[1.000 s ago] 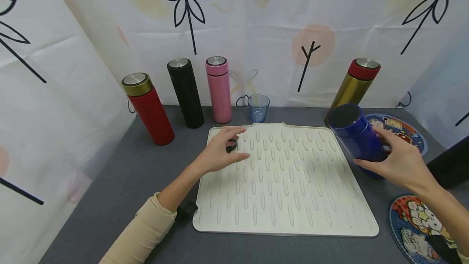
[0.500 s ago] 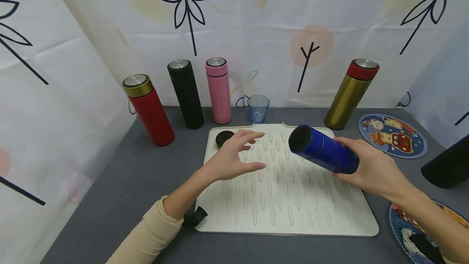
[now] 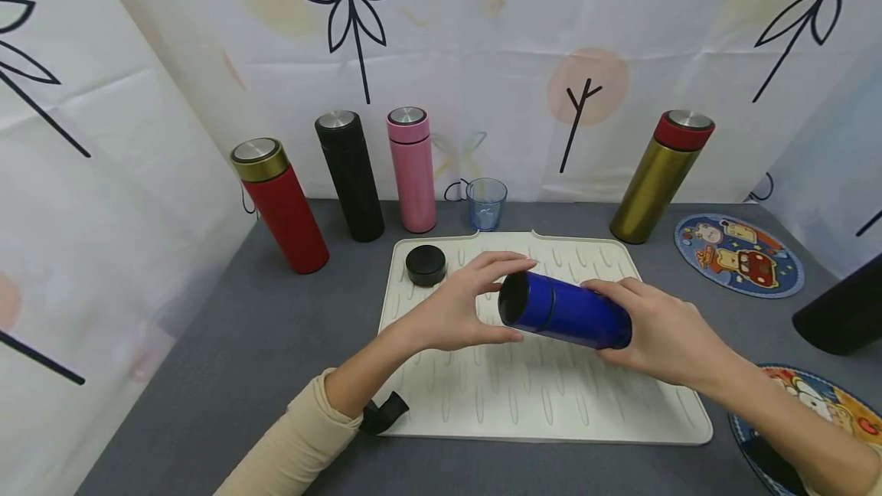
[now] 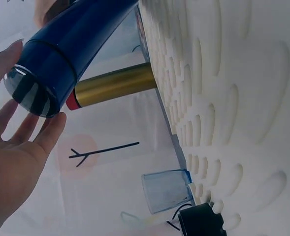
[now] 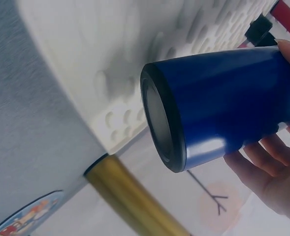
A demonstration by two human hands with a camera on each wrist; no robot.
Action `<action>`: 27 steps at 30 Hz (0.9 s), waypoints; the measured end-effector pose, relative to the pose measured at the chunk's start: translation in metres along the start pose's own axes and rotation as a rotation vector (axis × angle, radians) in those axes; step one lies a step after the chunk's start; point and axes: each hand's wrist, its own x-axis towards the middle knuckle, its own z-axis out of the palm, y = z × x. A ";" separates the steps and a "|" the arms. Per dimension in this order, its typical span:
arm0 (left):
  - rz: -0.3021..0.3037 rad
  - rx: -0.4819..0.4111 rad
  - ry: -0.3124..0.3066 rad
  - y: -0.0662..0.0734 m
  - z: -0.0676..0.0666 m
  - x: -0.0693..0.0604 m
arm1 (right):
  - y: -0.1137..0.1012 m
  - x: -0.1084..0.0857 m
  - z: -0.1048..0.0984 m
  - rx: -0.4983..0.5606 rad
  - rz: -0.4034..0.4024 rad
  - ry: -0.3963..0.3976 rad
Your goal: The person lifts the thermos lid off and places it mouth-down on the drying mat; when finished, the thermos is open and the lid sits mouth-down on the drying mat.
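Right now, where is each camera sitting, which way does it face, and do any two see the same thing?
Head: worn on the head, facing forward and down over the white mat; the left hand, right hand and both forearms show.
Left wrist: worn there, facing one end of the blue bottle; the left hand's fingers and palm show.
Right wrist: worn there, facing the bottle's other end; the right hand's fingers show.
Shared: both wrist views include the blue bottle and the gold bottle.

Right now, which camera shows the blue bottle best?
The head view: it alone doesn't crop the blue bottle, though the right hand hides some. Left wrist shows its shiny top; right wrist, its dark base.
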 end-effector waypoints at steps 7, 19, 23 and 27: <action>0.039 -0.007 -0.018 -0.002 -0.002 -0.002 | -0.009 0.004 0.000 0.008 -0.014 -0.033; 0.000 -0.012 0.031 0.001 0.000 -0.005 | -0.014 0.005 0.003 0.007 0.013 -0.035; -0.031 -0.026 0.043 0.004 0.001 -0.006 | -0.014 0.005 0.003 0.008 0.022 -0.039; -0.074 -0.036 0.055 0.005 0.001 -0.006 | -0.015 0.003 0.005 0.012 0.025 -0.025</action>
